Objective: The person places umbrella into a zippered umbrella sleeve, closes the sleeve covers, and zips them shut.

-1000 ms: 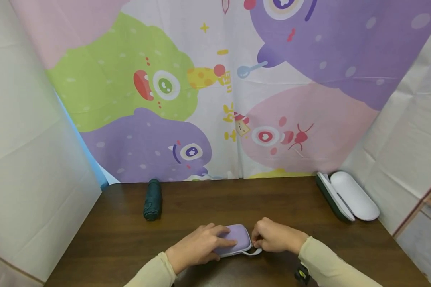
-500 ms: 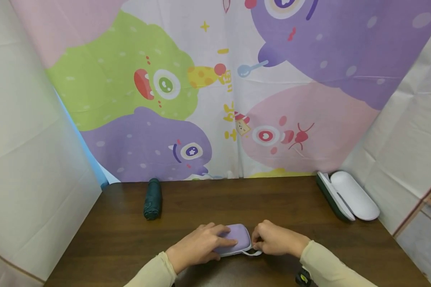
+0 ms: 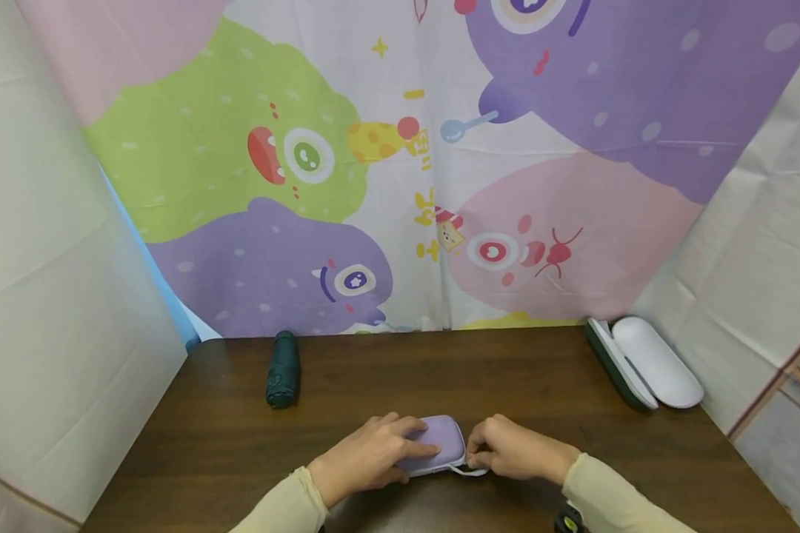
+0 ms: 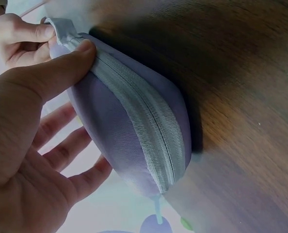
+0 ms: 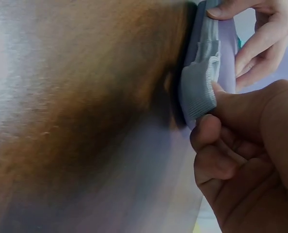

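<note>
A small lavender zip case [image 3: 445,438] with a pale grey zip band lies flat on the wooden table. My left hand [image 3: 372,453] holds its left part, fingers spread over the top. In the left wrist view, the thumb presses the zip band [image 4: 139,109]. At the case's right end, my right hand [image 3: 521,448] has thumb and curled forefinger pinched together at the zip, seemingly on the zipper pull, which the fingers hide. A grey loop strap [image 5: 198,90] sticks out from the corner beside those fingertips. The visible part of the zip looks closed.
A folded dark green umbrella [image 3: 283,370] lies at the back left of the table [image 3: 440,370]. At the back right, an open dark green hard case [image 3: 658,363] shows its white inside. A cartoon-printed cloth [image 3: 413,296] hangs behind the table, with white sheets at both sides.
My right hand has shifted slightly toward the near side and to the right along the case's end. The left hand and the case have stayed in place.
</note>
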`<state>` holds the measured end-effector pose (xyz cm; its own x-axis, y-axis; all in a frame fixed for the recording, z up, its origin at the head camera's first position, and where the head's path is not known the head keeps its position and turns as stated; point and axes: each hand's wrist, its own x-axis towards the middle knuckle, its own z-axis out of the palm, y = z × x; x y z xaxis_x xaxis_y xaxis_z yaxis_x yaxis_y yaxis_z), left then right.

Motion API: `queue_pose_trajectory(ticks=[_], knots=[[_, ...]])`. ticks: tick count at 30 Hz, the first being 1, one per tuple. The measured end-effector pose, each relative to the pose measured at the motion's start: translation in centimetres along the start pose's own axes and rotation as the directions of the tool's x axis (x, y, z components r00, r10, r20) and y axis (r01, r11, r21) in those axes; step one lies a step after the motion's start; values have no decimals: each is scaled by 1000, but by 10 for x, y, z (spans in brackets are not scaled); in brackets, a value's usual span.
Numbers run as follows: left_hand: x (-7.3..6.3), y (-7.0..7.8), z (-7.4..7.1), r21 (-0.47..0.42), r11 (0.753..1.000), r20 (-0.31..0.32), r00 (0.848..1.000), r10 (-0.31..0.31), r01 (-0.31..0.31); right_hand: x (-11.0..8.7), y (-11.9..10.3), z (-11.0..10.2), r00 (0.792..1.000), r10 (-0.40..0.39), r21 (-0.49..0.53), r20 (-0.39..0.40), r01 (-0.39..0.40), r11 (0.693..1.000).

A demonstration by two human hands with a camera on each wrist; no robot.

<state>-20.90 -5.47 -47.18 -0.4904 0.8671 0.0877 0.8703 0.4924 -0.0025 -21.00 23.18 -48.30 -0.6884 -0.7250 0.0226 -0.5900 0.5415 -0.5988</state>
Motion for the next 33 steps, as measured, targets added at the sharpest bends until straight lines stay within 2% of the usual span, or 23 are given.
queue_pose_trajectory(ticks=[16,28,33], knots=[[-1,2,-1,-5,1000,0,1000,-4,4,-6,1,13,998,-18,51,-53,21,998],[-1,2,0,-9,1000,3,1000,-6,6,-5,-1,17,998,7,73,-63,-3,997],[-1,2,0,-19,1000,-1,1000,-8,8,-5,-3,18,997,-11,75,-71,17,997]])
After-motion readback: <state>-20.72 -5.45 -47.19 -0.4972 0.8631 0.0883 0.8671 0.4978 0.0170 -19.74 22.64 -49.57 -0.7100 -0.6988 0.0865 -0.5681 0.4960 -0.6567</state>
